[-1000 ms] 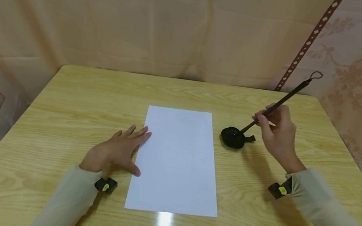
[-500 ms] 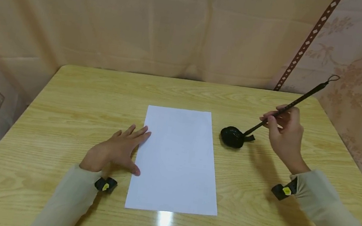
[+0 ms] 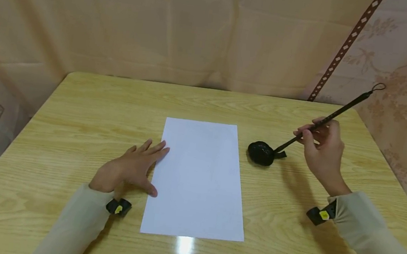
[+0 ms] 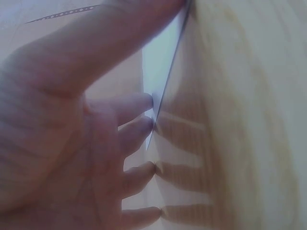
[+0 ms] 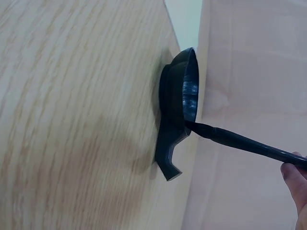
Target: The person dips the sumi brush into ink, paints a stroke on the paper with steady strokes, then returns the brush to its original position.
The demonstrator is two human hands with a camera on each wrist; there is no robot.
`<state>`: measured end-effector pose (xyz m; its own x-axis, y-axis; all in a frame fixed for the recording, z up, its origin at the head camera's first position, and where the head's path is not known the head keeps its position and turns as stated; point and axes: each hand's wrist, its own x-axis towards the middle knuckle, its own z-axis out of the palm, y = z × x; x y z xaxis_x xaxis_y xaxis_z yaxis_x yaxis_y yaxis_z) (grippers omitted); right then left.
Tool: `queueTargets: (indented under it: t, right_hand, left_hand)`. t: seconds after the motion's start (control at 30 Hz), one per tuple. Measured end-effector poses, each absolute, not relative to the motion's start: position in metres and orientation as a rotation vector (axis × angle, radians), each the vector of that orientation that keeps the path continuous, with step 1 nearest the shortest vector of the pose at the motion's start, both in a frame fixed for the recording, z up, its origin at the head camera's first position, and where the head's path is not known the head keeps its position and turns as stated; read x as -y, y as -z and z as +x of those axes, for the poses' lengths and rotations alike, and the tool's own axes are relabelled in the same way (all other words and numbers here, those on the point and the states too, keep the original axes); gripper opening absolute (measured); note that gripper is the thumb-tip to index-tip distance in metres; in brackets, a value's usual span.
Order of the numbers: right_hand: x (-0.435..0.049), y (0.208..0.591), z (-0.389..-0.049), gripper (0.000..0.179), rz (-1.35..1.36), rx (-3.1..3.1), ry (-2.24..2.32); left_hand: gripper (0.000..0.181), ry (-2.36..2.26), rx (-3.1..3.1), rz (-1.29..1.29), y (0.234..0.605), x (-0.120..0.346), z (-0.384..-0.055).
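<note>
Right hand pinching brush | dish between brush and paper | left hand spread, touching paper | curtain behind

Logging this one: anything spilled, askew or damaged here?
Nothing stands out. The paper lies flat and unmarked, the left hand touching its edge; the dish sits upright, and the brush in the right hand meets its rim. No spill shows.

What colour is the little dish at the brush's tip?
Black; the dish shows best in the right wrist view.
</note>
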<state>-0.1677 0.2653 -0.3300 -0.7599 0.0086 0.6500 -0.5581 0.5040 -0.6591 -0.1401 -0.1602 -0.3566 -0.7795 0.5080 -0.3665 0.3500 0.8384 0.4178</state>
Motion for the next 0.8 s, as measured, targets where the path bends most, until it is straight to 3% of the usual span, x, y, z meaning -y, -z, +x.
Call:
queueTargets:
  t: [0.8]
  right_hand:
    - [-0.2695, 0.3236, -0.1629, 0.027, 0.414, 2.128, -1.290]
  left_hand:
    - [0.115, -0.447, -2.556, 0.634, 0.3572, 0.1583, -0.1403]
